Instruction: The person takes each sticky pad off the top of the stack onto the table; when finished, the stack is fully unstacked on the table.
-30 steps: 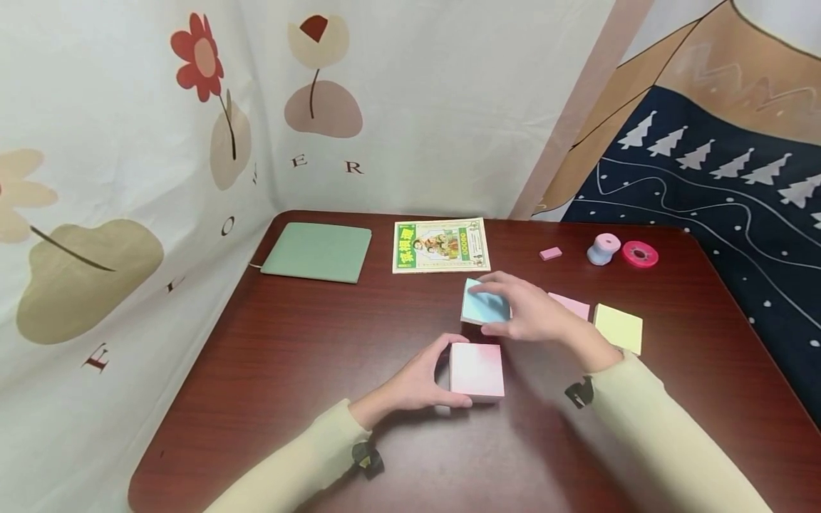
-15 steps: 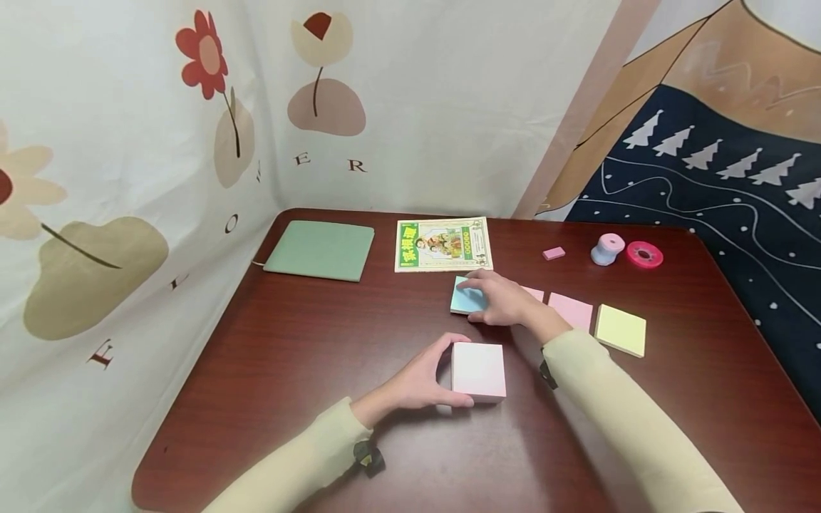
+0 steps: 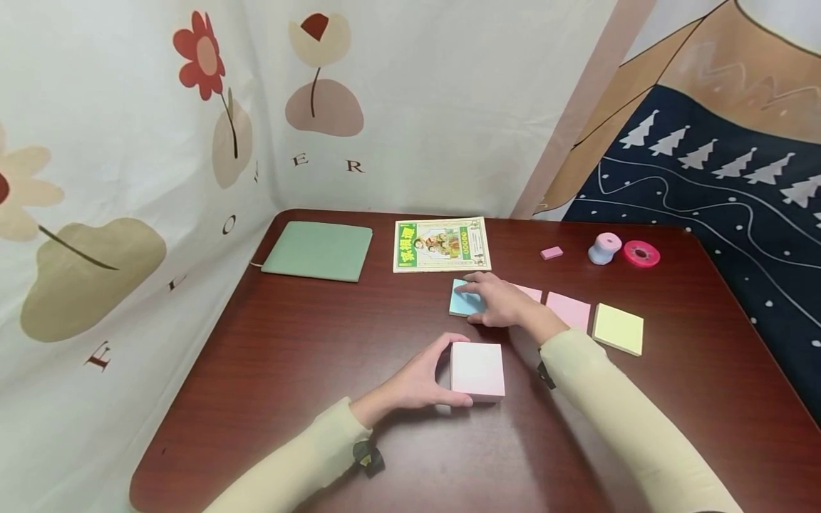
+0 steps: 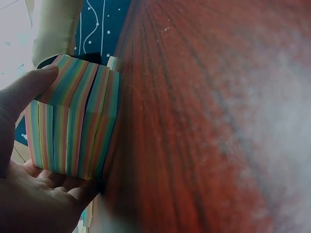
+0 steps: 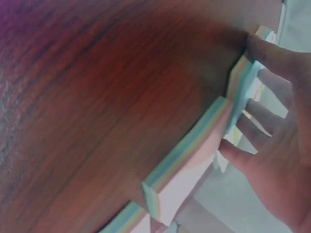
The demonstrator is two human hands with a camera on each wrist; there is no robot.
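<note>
My left hand (image 3: 417,377) grips a thick stack of sticky note pads (image 3: 477,369) near the middle of the table, thumb on the near side and fingers on the far side. Its top is pale pink; in the left wrist view the stack's sides (image 4: 73,126) show many coloured stripes. Farther back, my right hand (image 3: 503,299) spans a thinner blue-topped sticky note pad (image 3: 460,305) lying on the table, with the thumb at its near edge. To its right lie a partly covered pink pad (image 3: 529,291), another pink pad (image 3: 568,311) and a yellow pad (image 3: 618,329), in a row.
Behind the row lie a green notebook (image 3: 317,251), a colourful printed packet (image 3: 441,245), a small pink eraser-like block (image 3: 551,253), a spool (image 3: 604,249) and a pink ring-shaped roll (image 3: 641,254). Fabric hangings rise along the table's (image 3: 308,342) back and sides.
My right hand has lowered the blue pad to the table, left of the pink pads, and both have barely moved over the last half second. The left hand keeps its grip on the stack.
</note>
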